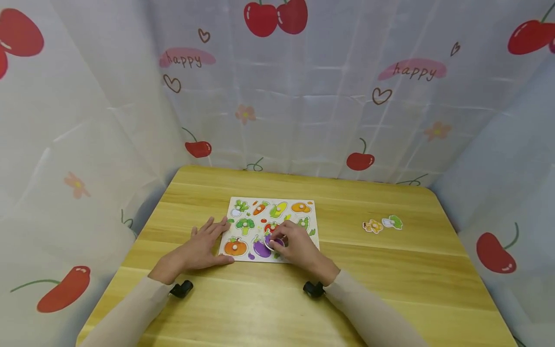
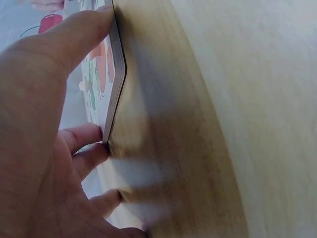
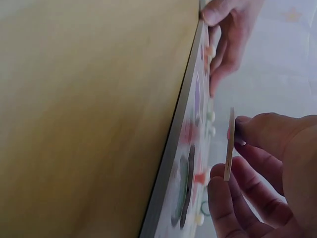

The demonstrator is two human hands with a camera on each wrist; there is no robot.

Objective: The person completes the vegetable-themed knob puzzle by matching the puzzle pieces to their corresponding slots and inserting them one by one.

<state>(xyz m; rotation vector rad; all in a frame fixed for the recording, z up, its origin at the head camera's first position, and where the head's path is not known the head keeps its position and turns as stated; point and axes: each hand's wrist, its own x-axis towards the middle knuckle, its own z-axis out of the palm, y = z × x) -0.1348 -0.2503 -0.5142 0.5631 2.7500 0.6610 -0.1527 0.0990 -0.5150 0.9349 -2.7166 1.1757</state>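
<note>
Both forearms reach forward in pale sleeves, each with a small black camera strapped at the wrist. The left hand (image 1: 204, 246) lies flat, palm down, fingers (image 1: 214, 226) straight and slightly spread, thumb stretched out sideways. The right hand (image 1: 297, 246) is arched, its fingers (image 3: 225, 198) and thumb curled together in a pinch.

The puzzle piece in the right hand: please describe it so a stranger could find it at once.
On the wooden table lies a white vegetable puzzle board. Above its near right part, the right hand pinches a thin flat purple piece. Unlike the other pieces, it is held clear of the board, on edge in the right wrist view.
</note>
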